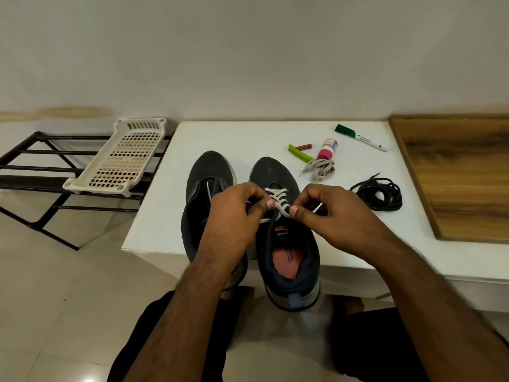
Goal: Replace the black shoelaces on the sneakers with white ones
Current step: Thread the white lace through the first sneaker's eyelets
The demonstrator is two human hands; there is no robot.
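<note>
While both sneakers stand on the white table (pixel 154 216), the left hand (pixel 234 213) and right hand (pixel 327 210) each pinch the white lace (pixel 279 199) on the right sneaker (pixel 286 244). Black laces (pixel 378 193) lie coiled at 2 o'clock.

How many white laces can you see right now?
2: one white lace partly threaded through the right sneaker, pinched by both hands; one spare white lace bundled on the table near the black laces.
</note>
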